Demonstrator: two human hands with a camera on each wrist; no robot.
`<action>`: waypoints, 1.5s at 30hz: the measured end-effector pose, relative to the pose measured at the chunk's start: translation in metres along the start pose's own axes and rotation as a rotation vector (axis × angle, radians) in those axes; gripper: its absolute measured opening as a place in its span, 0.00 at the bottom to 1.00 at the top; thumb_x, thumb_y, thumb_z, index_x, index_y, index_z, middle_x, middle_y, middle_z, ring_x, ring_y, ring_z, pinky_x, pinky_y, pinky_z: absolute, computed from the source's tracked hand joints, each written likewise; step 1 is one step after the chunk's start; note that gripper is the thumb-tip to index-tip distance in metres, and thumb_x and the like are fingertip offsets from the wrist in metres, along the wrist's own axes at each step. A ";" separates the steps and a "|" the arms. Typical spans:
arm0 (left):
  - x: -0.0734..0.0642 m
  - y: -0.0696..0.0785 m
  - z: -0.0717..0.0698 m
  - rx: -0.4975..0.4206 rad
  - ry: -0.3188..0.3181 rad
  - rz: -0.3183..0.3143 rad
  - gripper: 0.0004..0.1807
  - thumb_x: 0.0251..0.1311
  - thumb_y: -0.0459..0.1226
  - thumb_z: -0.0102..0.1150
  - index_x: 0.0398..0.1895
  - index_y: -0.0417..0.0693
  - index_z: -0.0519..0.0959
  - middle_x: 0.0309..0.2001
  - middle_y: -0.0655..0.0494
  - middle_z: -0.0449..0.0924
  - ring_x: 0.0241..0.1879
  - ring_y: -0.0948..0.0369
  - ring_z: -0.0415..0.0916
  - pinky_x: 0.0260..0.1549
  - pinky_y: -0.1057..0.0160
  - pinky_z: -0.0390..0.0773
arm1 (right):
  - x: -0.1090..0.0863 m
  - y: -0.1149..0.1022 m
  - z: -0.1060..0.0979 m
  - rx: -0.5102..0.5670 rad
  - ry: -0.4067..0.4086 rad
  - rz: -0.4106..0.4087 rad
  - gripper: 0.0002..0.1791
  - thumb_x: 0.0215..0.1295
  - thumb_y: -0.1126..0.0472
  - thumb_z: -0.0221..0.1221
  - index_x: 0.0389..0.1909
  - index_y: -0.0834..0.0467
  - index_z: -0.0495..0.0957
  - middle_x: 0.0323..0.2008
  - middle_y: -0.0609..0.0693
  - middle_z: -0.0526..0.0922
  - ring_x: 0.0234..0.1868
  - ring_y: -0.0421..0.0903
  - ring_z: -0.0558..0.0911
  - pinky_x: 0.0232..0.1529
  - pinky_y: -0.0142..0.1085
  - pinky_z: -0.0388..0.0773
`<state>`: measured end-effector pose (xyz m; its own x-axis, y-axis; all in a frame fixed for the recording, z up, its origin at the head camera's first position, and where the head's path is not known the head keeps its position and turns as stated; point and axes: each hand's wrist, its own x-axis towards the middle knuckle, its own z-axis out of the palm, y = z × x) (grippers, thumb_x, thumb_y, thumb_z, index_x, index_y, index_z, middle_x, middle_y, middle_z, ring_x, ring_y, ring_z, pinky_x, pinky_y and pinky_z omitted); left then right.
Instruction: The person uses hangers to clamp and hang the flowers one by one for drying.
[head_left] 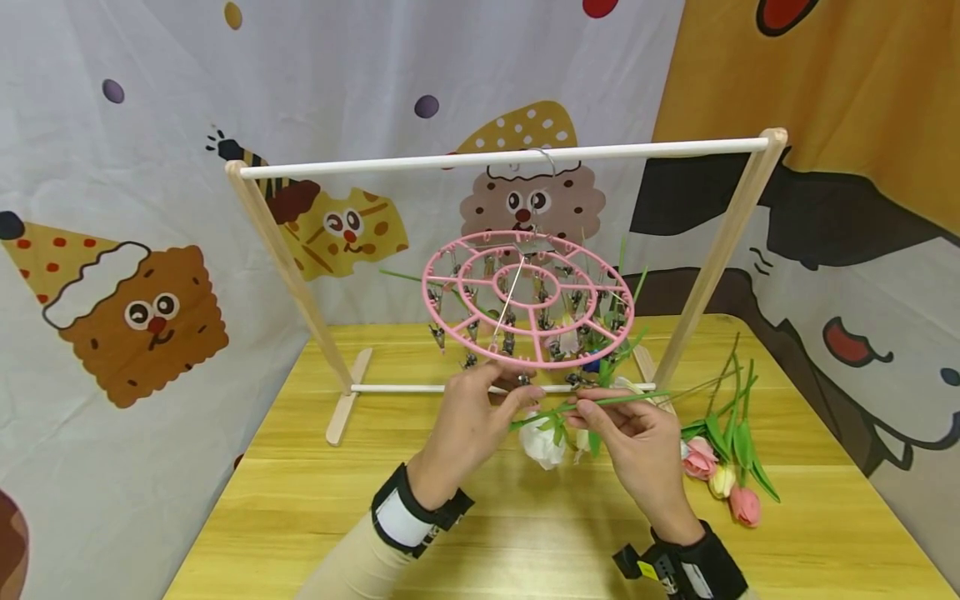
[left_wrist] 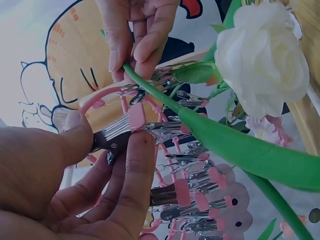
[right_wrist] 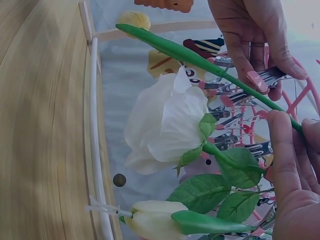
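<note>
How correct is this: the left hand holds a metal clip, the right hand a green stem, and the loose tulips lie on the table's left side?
One part is wrong: the head view shows the loose tulips on the right side of the table. The left hand holds a metal clip, the right hand a green stem.

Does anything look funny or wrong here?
Yes: the white rose hangs blossom down under the pink clip rack, odd because flowers usually point up. I see nothing spilled or broken.

Head view bright, evenly lit; pale glare on tabletop (head_left: 525,542). Wrist views dimmer, greyish, slightly soft; right wrist's upper right corner washes out.
</note>
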<state>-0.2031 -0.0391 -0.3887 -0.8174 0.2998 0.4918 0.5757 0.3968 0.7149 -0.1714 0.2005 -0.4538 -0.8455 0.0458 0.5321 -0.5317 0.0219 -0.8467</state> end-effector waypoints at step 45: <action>-0.002 -0.002 0.013 -0.362 0.110 -0.165 0.06 0.74 0.30 0.78 0.47 0.38 0.89 0.44 0.40 0.94 0.39 0.65 0.89 0.41 0.70 0.90 | 0.005 -0.010 -0.006 0.040 0.077 0.004 0.11 0.81 0.77 0.67 0.59 0.74 0.88 0.49 0.51 0.99 0.42 0.46 0.99 0.49 0.44 0.96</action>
<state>-0.2018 -0.0291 -0.3978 -0.9068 0.1554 0.3919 0.4087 0.0952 0.9077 -0.1694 0.2065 -0.4424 -0.8419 0.1222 0.5257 -0.5314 -0.0178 -0.8469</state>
